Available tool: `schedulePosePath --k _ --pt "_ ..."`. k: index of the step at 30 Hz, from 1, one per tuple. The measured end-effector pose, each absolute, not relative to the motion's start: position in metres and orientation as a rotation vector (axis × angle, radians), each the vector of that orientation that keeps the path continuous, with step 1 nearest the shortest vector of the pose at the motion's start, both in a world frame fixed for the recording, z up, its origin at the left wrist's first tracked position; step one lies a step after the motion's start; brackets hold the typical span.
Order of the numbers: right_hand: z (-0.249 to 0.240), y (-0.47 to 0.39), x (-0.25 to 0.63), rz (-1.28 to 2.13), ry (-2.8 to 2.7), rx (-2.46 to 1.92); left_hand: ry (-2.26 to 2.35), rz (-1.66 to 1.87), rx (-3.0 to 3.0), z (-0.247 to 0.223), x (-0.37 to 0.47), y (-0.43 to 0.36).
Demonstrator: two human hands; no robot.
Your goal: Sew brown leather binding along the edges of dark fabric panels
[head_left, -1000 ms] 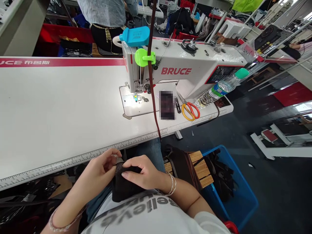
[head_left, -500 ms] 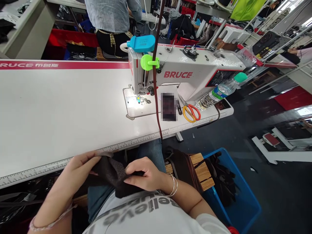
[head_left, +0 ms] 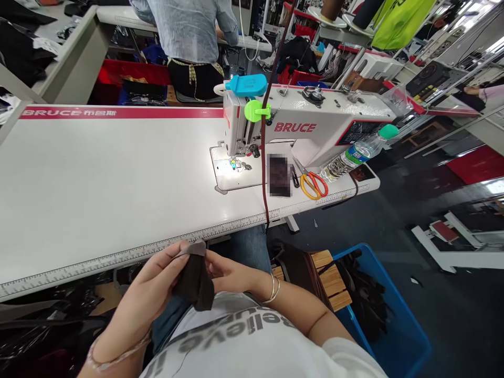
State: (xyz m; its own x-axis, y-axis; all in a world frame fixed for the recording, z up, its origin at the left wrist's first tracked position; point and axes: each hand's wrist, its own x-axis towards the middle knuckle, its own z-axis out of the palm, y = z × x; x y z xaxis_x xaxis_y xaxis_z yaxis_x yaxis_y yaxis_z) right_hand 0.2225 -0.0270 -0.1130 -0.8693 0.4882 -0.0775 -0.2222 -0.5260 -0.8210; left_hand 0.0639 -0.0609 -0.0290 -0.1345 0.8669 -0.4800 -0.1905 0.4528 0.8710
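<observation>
A small piece of dark brown fabric (head_left: 196, 283) with a greyish edge hangs above my lap, in front of the table edge. My left hand (head_left: 159, 278) pinches its upper left part between thumb and fingers. On the other side, my right hand (head_left: 226, 270) grips the same fabric; its fingertips are partly hidden behind the cloth. Beyond the hands stands a white sewing machine (head_left: 295, 128) on a white table (head_left: 118, 184) with a ruler strip along its front edge.
Scissors (head_left: 314, 185), a pixelated dark rectangle (head_left: 280, 176) and a water bottle (head_left: 356, 156) lie by the machine. A dark brown strip (head_left: 264, 157) hangs before it. Right of my lap are a wooden slatted surface (head_left: 336, 283) and a blue bin (head_left: 405, 325). A person (head_left: 189, 37) sits beyond.
Both hands have come closer together, with the left moving right. The fabric now hangs bunched and folded between them, its greyish edge turned up. The view has shifted slightly left.
</observation>
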Motion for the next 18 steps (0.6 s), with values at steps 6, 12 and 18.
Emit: schedulePosePath --k 6,12,18 --pt "-0.116 -0.034 0.223 2.224 -1.298 -0.449 1.324 0.869 1.024 -0.018 0.059 -0.067" --pt "-0.104 -0.034 0.224 1.139 -1.764 -0.747 1.290 0.674 1.486 -0.012 0.057 -0.070" --pt "-0.088 -0.019 0.232 0.917 -1.906 -0.440 1.261 0.584 1.752 -0.015 0.051 -0.074"
